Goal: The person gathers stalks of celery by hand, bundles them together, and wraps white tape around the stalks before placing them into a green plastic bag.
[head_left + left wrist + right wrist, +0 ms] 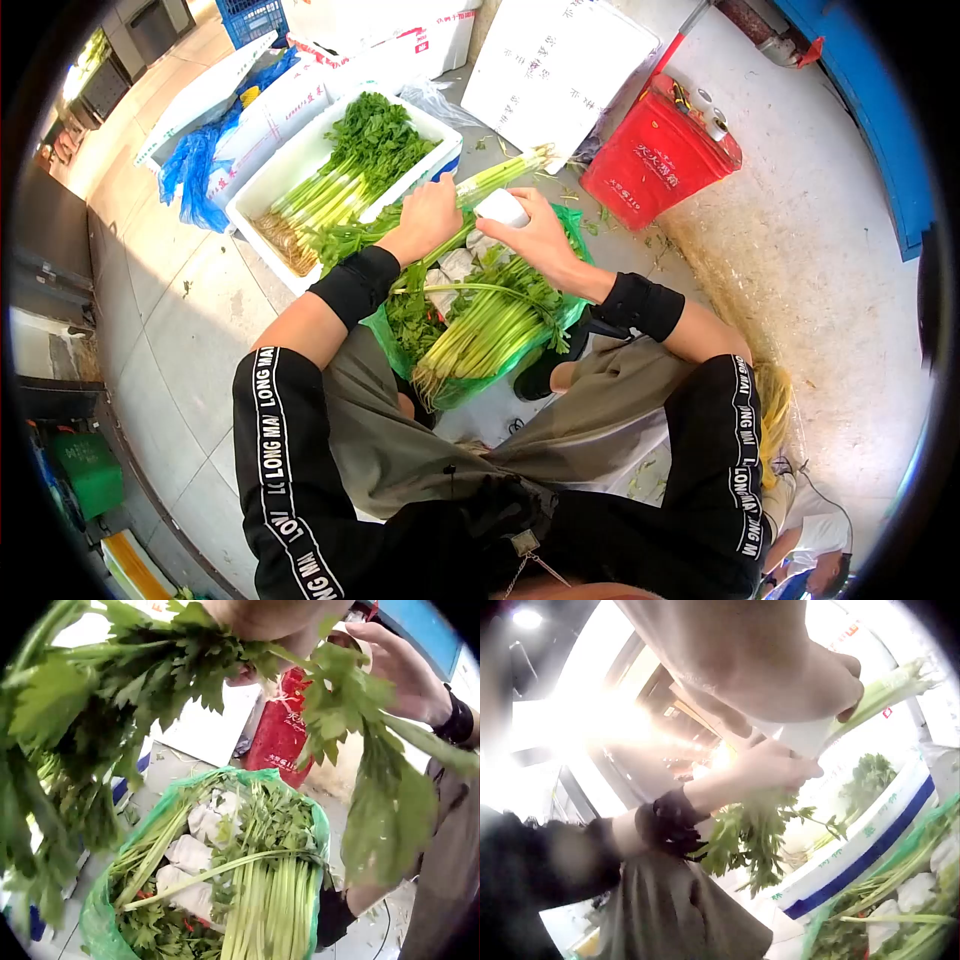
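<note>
My left hand [430,215] grips a bunch of celery [503,174] over the green bag. The bunch's stalk ends point away to the right, and its leaves [172,667] hang below the hand in the left wrist view. In my right hand [547,243] is a white roll of tape [503,208], held right beside the bunch. A white strip [806,736] shows between the two hands in the right wrist view. Below them, the green plastic bag [97,919] holds more celery [274,900] and several whitish wrapped lumps [189,855].
Left of the bag stands a white foam box [250,205] with bunches of celery [350,165]. A red bin [650,155] with white rolls [715,123] on top is at the right, near a foam lid [555,70]. Blue plastic [195,180] hangs at a carton.
</note>
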Motion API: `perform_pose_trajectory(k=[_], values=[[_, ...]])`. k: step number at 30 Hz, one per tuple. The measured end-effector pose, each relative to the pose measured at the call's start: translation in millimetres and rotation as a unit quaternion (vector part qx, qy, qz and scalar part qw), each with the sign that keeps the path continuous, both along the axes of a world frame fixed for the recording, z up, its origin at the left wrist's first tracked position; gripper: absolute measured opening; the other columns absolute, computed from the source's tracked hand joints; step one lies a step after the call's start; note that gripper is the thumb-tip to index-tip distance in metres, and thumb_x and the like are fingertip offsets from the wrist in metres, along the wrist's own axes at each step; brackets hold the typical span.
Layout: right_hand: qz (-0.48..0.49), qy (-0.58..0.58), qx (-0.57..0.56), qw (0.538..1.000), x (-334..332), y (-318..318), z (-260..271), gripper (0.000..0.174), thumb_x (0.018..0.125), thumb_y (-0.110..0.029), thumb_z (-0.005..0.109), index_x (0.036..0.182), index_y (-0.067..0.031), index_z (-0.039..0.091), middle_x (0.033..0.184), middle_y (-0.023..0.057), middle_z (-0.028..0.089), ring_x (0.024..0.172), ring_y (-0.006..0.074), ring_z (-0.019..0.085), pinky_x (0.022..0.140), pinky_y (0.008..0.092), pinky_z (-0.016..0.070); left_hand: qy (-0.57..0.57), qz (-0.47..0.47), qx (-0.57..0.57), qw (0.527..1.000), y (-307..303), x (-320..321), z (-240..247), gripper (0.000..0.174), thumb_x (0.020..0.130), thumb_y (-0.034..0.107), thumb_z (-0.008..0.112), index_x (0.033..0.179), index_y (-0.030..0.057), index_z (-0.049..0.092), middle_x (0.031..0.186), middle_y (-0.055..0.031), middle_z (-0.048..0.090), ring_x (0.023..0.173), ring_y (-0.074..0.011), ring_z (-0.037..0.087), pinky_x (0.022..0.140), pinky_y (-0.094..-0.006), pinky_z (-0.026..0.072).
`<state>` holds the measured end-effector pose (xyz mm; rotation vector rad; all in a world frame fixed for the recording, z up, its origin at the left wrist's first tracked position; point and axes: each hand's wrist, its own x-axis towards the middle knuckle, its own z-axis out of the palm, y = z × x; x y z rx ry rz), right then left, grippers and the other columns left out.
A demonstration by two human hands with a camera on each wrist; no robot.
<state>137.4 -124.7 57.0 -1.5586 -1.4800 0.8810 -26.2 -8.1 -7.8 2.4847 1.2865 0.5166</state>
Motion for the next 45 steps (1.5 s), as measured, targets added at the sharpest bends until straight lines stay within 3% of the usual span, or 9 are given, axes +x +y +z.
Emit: perform_pose_trajectory(k=[5, 11, 14, 17, 22, 25, 31, 40, 45], values=[[0.067, -0.021, 0.035, 0.997, 2.5, 7.6, 5.6, 0.048, 0.085, -0.033, 0.075, 0.117, 0.0021, 0.065, 0.145, 0.0088, 0.039, 0.120, 0.0151, 0.050, 0.093, 0.0302, 0.0469, 0.030, -0.006, -0.033, 0.999, -17.2, 2.6, 5.5, 0.033, 0.078, 0.019, 0.068, 0.095, -0.0056, 0.055, 0.082, -0.0256, 0.067, 0.080, -0.0445, 0.066, 0.069, -0.0522, 0.0532], [0.090, 0.175, -0.050, 0.979, 18.7, 29.6, -1.3, 0.038, 0.090, -0.031, 0.070, 0.115, -0.0021, 0.067, 0.109, 0.0035, 0.066, 0.100, 0.0121, 0.060, 0.087, 0.0286, 0.0479, 0.059, -0.164, -0.023, 0.984, -41.2, 4.5, 13.7, 0.023, 0.075, 0.019, 0.067, 0.077, -0.0043, 0.066, 0.078, -0.0235, 0.067, 0.074, -0.0403, 0.067, 0.070, -0.0486, 0.0546], [0.209, 0.262, -0.196, 0.922, 38.5, 40.5, -3.2, 0.046, 0.102, -0.040, 0.048, 0.111, 0.0004, 0.066, 0.121, 0.0090, 0.064, 0.107, 0.0163, 0.059, 0.097, 0.0334, 0.0445, 0.083, -0.208, -0.005, 0.975, -46.6, 5.9, 17.1, 0.022, 0.075, 0.019, 0.068, 0.075, -0.0029, 0.064, 0.077, -0.0213, 0.067, 0.074, -0.0394, 0.066, 0.070, -0.0481, 0.0537], [0.270, 0.272, -0.190, 0.904, 41.2, 44.9, 2.4, 0.047, 0.102, -0.041, 0.046, 0.110, 0.0003, 0.067, 0.128, 0.0091, 0.061, 0.110, 0.0175, 0.059, 0.097, 0.0332, 0.0437, 0.108, -0.262, 0.006, 0.959, -45.4, 4.5, 13.4, 0.022, 0.076, 0.019, 0.068, 0.080, -0.0022, 0.063, 0.080, -0.0198, 0.067, 0.077, -0.0375, 0.067, 0.072, -0.0468, 0.0531], [0.311, 0.282, -0.151, 0.895, 63.3, 55.1, 9.5, 0.073, 0.094, -0.043, 0.060, 0.150, -0.0051, 0.033, 0.150, 0.0101, 0.043, 0.129, 0.0186, 0.045, 0.107, 0.0395, 0.0351, 0.020, -0.327, 0.064, 0.943, -31.8, -14.4, 12.3, 0.030, 0.075, 0.023, 0.073, 0.092, 0.0022, 0.060, 0.085, -0.0147, 0.065, 0.086, -0.0343, 0.065, 0.077, -0.0451, 0.0513], [0.361, 0.228, -0.207, 0.880, 93.9, 71.3, -16.9, 0.073, 0.094, -0.039, 0.061, 0.151, -0.0046, 0.031, 0.150, 0.0081, 0.042, 0.131, 0.0191, 0.043, 0.106, 0.0392, 0.0366, -0.025, -0.338, 0.029, 0.940, -25.6, -23.7, 25.2, 0.031, 0.074, 0.020, 0.074, 0.097, 0.0052, 0.060, 0.084, -0.0148, 0.066, 0.085, -0.0349, 0.066, 0.075, -0.0462, 0.0515], [0.231, 0.217, -0.245, 0.916, 56.3, 22.0, -62.9, 0.052, 0.095, -0.031, 0.066, 0.137, -0.0056, 0.046, 0.114, 0.0071, 0.067, 0.103, 0.0128, 0.060, 0.084, 0.0287, 0.0461, -0.098, -0.149, -0.174, 0.968, -16.3, -18.7, 41.7, 0.031, 0.078, 0.016, 0.074, 0.098, -0.0012, 0.059, 0.087, -0.0215, 0.066, 0.081, -0.0340, 0.067, 0.072, -0.0409, 0.0505], [0.102, 0.078, -0.254, 0.959, 33.7, 32.0, -50.2, 0.044, 0.092, -0.044, 0.067, 0.112, -0.0048, 0.064, 0.098, -0.0020, 0.064, 0.078, 0.0078, 0.054, 0.067, 0.0252, 0.0428, -0.038, -0.141, -0.227, 0.963, -0.4, -10.0, 6.0, 0.048, 0.086, 0.027, 0.067, 0.120, -0.0024, 0.047, 0.108, -0.0274, 0.061, 0.104, -0.0391, 0.061, 0.090, -0.0431, 0.0462], [0.067, 0.062, -0.130, 0.987, 27.3, 30.7, -41.2, 0.042, 0.093, -0.042, 0.067, 0.111, -0.0039, 0.065, 0.088, -0.0024, 0.064, 0.073, 0.0077, 0.055, 0.063, 0.0259, 0.0442, -0.214, -0.121, -0.232, 0.941, -10.5, -3.6, 7.8, 0.039, 0.101, 0.030, 0.048, 0.126, -0.0007, 0.052, 0.115, -0.0254, 0.061, 0.111, -0.0389, 0.058, 0.097, -0.0431, 0.0427]])
